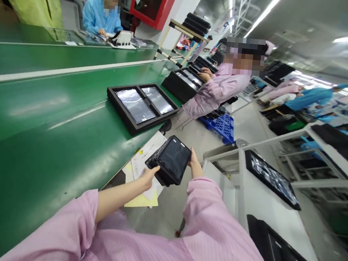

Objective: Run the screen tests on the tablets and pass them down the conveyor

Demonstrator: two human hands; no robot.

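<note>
A stack of black tablet-like panels (175,158) is held out in front of my body, its top panel dark and glossy with small white labels near the far edge. My left hand (149,177) grips the near-left side, thumb resting by the top edge. On the right side my right hand (193,158) is closed around the stack's edge, its fingers partly hidden. Beneath and to the left of the stack lie white papers (140,166) and a yellow sheet (143,201) beside the green bench.
A black foam tray (130,127) with two film-covered panels sits on the green bench (54,136). Beyond it, a co-worker in pink (223,84) stands by more trays (180,86). On the right, a white shelf (257,190) carries another tray (271,179). A blue pallet (223,126) lies on the floor.
</note>
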